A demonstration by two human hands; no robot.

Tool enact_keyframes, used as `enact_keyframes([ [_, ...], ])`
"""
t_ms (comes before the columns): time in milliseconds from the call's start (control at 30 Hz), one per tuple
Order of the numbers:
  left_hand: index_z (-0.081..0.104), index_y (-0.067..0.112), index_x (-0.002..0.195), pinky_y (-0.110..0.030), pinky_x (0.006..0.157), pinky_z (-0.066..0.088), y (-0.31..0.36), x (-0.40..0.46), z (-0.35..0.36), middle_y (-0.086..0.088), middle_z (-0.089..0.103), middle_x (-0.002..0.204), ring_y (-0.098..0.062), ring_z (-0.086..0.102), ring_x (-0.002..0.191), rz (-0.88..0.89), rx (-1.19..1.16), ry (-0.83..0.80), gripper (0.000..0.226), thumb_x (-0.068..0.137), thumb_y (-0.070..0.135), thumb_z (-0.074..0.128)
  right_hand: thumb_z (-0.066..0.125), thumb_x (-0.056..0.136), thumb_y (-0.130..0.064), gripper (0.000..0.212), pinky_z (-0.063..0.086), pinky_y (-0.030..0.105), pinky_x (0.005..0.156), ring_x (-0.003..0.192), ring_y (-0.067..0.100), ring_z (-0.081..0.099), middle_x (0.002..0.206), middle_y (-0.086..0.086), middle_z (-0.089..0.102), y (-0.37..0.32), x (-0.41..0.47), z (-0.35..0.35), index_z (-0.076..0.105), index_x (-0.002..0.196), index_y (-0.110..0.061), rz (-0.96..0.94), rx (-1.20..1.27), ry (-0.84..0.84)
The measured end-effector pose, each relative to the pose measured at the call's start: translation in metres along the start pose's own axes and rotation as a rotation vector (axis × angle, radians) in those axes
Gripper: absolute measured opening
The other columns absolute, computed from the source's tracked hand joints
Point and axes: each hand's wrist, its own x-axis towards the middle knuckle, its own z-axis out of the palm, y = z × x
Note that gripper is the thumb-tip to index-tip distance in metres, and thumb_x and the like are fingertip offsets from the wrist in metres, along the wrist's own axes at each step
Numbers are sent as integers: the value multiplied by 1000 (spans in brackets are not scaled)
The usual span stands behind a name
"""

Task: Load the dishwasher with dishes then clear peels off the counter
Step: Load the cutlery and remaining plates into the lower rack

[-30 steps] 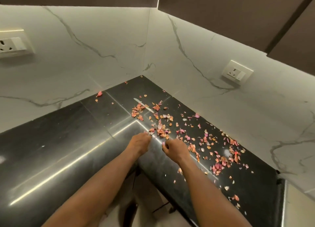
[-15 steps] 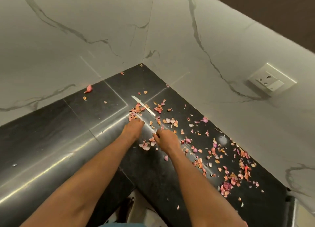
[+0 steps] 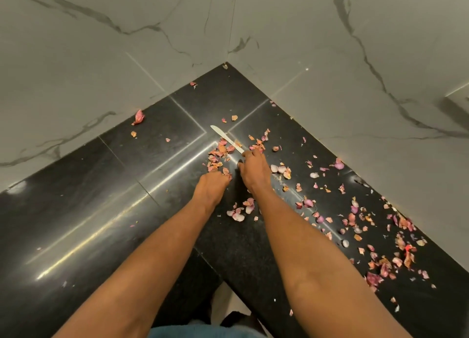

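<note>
Peels (image 3: 218, 153) lie scattered over the black counter (image 3: 106, 198) — thickest beside the knife (image 3: 226, 138). Right hand (image 3: 252, 171) grasps the knife's near end, fingers curled round it; left hand (image 3: 210, 184), just left of the knife, looks clenched over peels.

A table knife (image 3: 226, 139) lay on the far middle; grey-veined marble walls (image 3: 101, 58) met in the corner.

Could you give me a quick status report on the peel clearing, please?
Left hand on peels, grip unclear. Right hand at knife. Peels scattered across counter.
</note>
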Motion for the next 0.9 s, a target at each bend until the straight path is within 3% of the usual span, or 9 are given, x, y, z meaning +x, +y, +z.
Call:
enact_keyframes([
  [167,70,10,109,-40,84,58,2,6,3,-11,71,104,-30,66,104,30,77,20,26,90,-3,59,70,96,-30,44,49,45,102,124,29,53,133,10,58,-4,23,5,58,134,-12,82,58,-22],
  [533,69,12,110,-43,84,57,-4,7,6,-11,70,105,-29,59,111,38,41,28,24,92,-2,58,74,93,-26,11,45,43,87,97,25,65,100,4,71,-6,47,22,69,102,-20,341,111,-17],
  [767,69,13,108,-43,86,57,-4,8,8,-9,70,105,-27,59,112,34,59,40,21,94,3,58,68,93,-23,6,48,44,90,91,26,65,90,5,69,-5,46,17,69,92,-17,333,132,-100],
  [900,68,11,111,-41,89,56,-2,6,7,-10,69,109,-27,57,115,21,67,52,22,94,2,58,64,95,-18,7,49,39,82,87,24,64,89,5,68,-4,18,10,70,95,-14,290,97,4],
])
